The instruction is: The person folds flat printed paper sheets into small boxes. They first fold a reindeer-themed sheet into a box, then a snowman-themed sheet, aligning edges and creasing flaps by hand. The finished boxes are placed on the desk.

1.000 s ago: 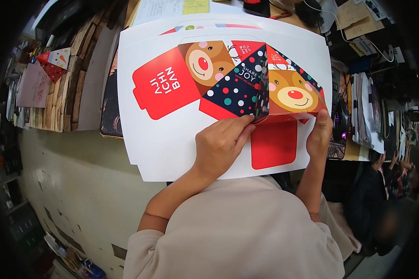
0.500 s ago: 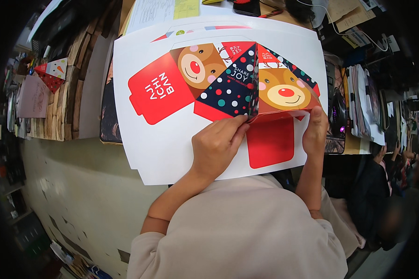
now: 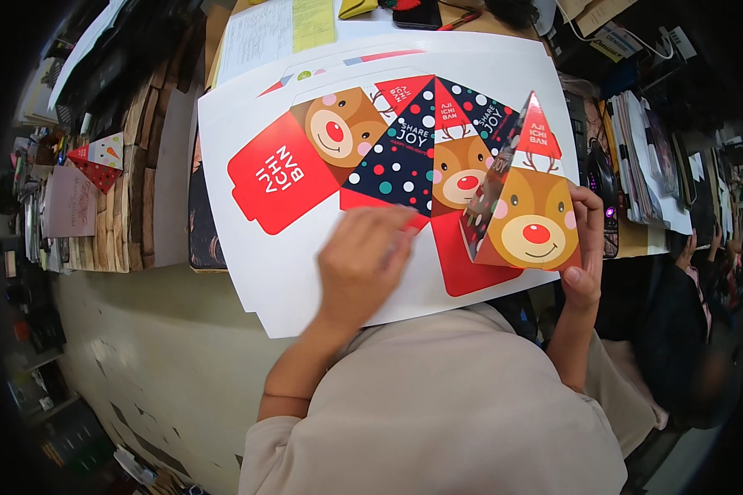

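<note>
1. At nine o'clock we saw a stack of cardboard and wooden sheets (image 3: 132, 198) standing on edge, with a small red-and-white folded paper piece (image 3: 99, 161) and a pinkish card (image 3: 68, 202) just beside it.
2. At the centre lay a large white printed sheet (image 3: 281, 272); its flat part carried a red panel (image 3: 276, 173), a brown reindeer face (image 3: 343, 132) and a dark dotted triangle (image 3: 400, 161).
3. Our left hand (image 3: 363, 268) rested palm down on the sheet at about six o'clock from the dotted triangle, fingers (image 3: 388, 223) together and flat, pressing the sheet; the hand was blurred, so we could not tell more of its grip.
4. Toward three o'clock, part of the printed shape (image 3: 524, 214) stood folded up from the sheet, showing a reindeer face with a red nose and a red pointed tip.
5. Our right hand (image 3: 584, 247) held that raised panel at its right edge, fingers along the edge and the thumb low at its corner, pinching the card.
6. At twelve o'clock lay white and yellow papers (image 3: 281, 29), touching the sheet's upper edge.
7. At the far three o'clock edge stood upright stacks of papers (image 3: 644, 157), and below them another person (image 3: 693, 330) in dark clothing, well apart from our hands.
</note>
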Demonstrator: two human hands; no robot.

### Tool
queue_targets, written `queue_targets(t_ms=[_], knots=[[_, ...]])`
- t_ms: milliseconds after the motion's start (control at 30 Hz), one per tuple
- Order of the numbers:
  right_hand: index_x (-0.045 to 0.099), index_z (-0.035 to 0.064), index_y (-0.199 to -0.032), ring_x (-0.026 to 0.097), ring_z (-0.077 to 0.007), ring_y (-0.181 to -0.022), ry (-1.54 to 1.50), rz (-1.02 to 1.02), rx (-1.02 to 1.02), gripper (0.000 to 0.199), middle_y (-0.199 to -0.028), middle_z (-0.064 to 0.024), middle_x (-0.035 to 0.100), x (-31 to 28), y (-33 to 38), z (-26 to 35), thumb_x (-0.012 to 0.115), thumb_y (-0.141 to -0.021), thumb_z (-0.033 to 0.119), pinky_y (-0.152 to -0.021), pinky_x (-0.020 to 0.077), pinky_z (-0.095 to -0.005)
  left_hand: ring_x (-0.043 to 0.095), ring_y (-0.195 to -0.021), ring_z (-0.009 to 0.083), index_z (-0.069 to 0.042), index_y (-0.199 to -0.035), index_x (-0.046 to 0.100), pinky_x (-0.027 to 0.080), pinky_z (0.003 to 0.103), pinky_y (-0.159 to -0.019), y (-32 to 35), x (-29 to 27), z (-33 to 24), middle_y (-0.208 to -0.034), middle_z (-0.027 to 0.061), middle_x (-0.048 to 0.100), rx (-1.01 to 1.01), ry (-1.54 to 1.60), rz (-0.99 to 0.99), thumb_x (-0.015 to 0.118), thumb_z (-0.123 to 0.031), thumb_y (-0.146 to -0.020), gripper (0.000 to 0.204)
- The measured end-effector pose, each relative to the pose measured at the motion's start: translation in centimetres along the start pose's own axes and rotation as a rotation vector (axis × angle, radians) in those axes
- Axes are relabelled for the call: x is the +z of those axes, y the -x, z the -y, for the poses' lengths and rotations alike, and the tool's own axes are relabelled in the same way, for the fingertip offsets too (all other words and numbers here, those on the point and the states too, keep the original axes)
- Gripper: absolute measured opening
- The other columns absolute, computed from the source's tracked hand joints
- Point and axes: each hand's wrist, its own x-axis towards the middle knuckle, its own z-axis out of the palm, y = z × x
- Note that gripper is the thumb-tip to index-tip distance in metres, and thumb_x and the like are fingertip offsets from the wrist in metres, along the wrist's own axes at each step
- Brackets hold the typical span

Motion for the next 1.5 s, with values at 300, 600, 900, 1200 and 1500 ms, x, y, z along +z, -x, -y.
queue_targets(t_ms=[300,600,900,1200,1500], knots=[[0.037,0.0047,-0.132,0.037,-0.0301,-0.133,-0.003,-0.001,-0.117,0.086,-0.14,-0.0197,0.035,-0.8,0.5,-0.9,0.073,-0.061,0.037,-0.11,0.0275,-0.0398,0.059,-0.1,0.0241,-0.006,-0.128,0.055,0.045,0.034,-0.091,-3.0,-9.8,12.5,-0.112,0.0119,0.064,-0.693,-0.422,-0.128,0.055,-0.03,-0.096,0.04],[0.04,0.0047,-0.13,0.041,-0.0302,-0.13,-0.021,0.032,-0.094,0.082,-0.139,-0.0196,0.037,-0.6,0.0,-0.5,0.071,-0.06,0.035,-0.109,0.0277,-0.0406,0.059,-0.104,0.015,0.009,-0.132,0.043,0.046,0.028,-0.09,0.5,-9.7,16.6,-0.116,0.0155,0.062,-0.729,0.361,-0.319,0.056,-0.02,-0.097,0.047],[0.041,0.0044,-0.13,0.043,-0.0301,-0.129,-0.053,0.055,-0.108,0.081,-0.137,-0.0186,0.039,-0.9,-0.6,-0.9,0.071,-0.06,0.034,-0.108,0.0296,-0.0421,0.057,-0.107,0.0166,0.002,-0.136,0.031,0.046,0.03,-0.092,3.3,-9.4,14.2,-0.12,0.0159,0.06,-0.652,0.581,-0.435,0.049,-0.012,-0.099,0.044],[0.037,0.0053,-0.132,0.038,-0.0308,-0.132,-0.103,0.145,-0.078,0.089,-0.139,-0.0182,0.032,-1.0,-1.6,-2.0,0.075,-0.062,0.043,-0.107,0.0351,-0.041,0.058,-0.103,0.018,0.002,-0.134,0.034,0.047,0.029,-0.089,4.4,-7.3,9.6,-0.118,0.0149,0.059,-0.604,0.183,-0.589,0.045,-0.014,-0.101,0.039],[0.036,0.006,-0.133,0.036,-0.0323,-0.133,-0.124,0.146,-0.1,0.09,-0.139,-0.0189,0.031,0.0,-1.4,-2.6,0.075,-0.062,0.045,-0.108,0.0337,-0.0422,0.056,-0.106,0.0215,-0.005,-0.135,0.027,0.047,0.032,-0.088,3.8,-7.1,8.2,-0.122,0.02,0.054,-0.578,0.242,-0.684,0.044,-0.016,-0.101,0.04]])
